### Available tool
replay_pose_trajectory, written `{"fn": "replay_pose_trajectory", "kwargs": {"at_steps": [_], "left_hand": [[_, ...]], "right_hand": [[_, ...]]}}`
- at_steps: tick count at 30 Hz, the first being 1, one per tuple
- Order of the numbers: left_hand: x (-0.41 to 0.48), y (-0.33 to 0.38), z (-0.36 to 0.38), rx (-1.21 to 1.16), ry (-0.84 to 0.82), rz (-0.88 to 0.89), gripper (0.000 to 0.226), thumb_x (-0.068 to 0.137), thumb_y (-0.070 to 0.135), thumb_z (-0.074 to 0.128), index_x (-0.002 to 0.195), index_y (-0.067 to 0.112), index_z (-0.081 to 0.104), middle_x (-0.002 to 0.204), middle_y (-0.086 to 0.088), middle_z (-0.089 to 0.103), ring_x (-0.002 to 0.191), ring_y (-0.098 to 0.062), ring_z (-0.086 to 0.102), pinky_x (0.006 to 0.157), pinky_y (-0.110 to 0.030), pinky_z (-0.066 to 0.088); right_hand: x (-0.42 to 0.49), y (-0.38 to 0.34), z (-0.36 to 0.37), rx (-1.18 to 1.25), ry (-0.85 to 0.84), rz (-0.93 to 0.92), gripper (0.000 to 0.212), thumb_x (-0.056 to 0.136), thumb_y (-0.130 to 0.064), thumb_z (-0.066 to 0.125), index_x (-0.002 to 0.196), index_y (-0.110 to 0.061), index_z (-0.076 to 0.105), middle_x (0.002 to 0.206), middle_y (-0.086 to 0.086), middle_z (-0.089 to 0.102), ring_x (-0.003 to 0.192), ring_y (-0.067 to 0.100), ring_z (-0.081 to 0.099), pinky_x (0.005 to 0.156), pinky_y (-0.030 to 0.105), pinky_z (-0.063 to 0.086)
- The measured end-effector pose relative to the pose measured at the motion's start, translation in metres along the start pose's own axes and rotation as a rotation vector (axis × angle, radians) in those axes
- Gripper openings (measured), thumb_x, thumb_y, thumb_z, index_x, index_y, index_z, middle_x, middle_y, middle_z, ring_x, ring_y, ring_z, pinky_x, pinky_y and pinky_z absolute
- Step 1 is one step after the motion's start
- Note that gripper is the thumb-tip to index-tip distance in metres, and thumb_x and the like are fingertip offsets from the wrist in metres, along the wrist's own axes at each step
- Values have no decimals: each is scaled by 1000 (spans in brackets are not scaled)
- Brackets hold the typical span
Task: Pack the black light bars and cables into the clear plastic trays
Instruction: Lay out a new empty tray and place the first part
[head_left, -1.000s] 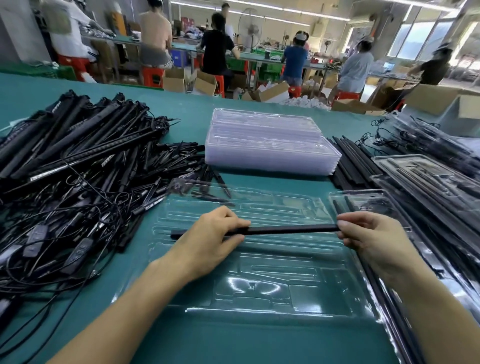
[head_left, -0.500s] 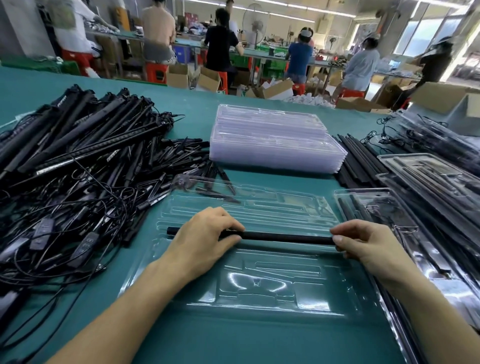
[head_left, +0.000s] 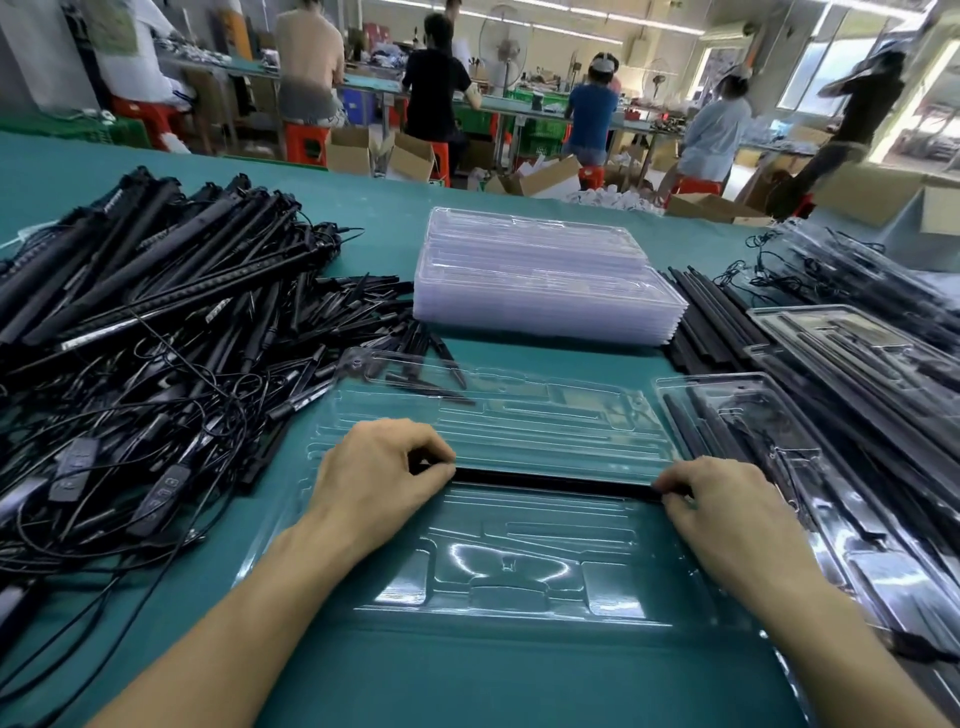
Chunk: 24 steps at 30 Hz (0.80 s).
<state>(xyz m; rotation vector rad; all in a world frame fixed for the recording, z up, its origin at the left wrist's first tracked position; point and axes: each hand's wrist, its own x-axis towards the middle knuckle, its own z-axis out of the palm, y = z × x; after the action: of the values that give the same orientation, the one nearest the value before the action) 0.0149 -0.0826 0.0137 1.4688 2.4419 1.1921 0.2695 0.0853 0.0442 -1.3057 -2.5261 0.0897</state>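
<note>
teal table (head_left: 493, 670) in a workshop; behind it, workers (head_left: 436, 78) sit at long benches among open cardboard boxes (head_left: 410, 156). on the table at left, a tangled pile of black light bars and cables (head_left: 156, 332); at centre back, a stack of clear trays (head_left: 545, 296); at right, loose black strips (head_left: 711, 322) beside filled trays (head_left: 857, 374). nearest the viewer lies an open clear tray (head_left: 519, 561). a single light bar (head_left: 550, 480) lies crosswise along this tray's middle. the left hand (head_left: 379, 478), fingers curled, pinches the bar's left end; the right hand (head_left: 727, 514) pinches its right end between thumb and fingertips. the bar spans the gap between the two hands, both of which rest on the tray.
</note>
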Motion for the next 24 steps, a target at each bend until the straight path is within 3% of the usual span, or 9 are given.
{"fn": "replay_pose_trajectory", "kwargs": {"at_steps": [3,7,11,17,21,24], "left_hand": [[1,-4,-2,-42,37,-39,12,75,30,82,70,33,73,73,20,66,78,-2,61,77,-37,53],[0,-5,0,144,54,-61,17,76,51,77,66,41,68,76,20,62,85,-7,52,85,-36,38],[1,-4,-4,110,2,-116,17,79,52,75,68,40,69,75,18,59,84,-7,52,83,-34,39],[9,0,-9,199,-99,-166,20,79,52,74,65,43,63,80,20,60,87,-5,55,78,-29,41],[14,-1,-11,170,-135,-180,20,76,53,76,63,43,64,79,20,60,83,-3,55,78,-30,40],[13,-2,-14,103,-153,-180,20,75,50,80,62,43,66,79,19,63,84,-2,56,81,-33,43]], "right_hand": [[-5,-3,2,22,-2,-84,23,91,-25,62,112,-30,70,109,-9,67,105,16,60,85,33,48],[-3,-4,4,-54,-83,-141,22,94,-40,55,110,-36,70,109,-18,63,108,9,56,82,29,46],[-1,-2,3,-40,-82,-135,17,92,-39,59,100,-34,73,100,-17,65,102,9,58,82,29,47],[18,-16,-7,-46,-149,-30,16,90,-35,55,90,-29,70,90,-10,69,84,18,62,68,32,48],[62,-61,-3,89,-141,-137,20,90,-25,51,93,-23,71,94,0,72,92,27,64,80,37,52],[103,-106,14,233,-173,-268,33,95,-13,45,117,-23,67,121,4,68,114,26,58,95,37,47]]}}
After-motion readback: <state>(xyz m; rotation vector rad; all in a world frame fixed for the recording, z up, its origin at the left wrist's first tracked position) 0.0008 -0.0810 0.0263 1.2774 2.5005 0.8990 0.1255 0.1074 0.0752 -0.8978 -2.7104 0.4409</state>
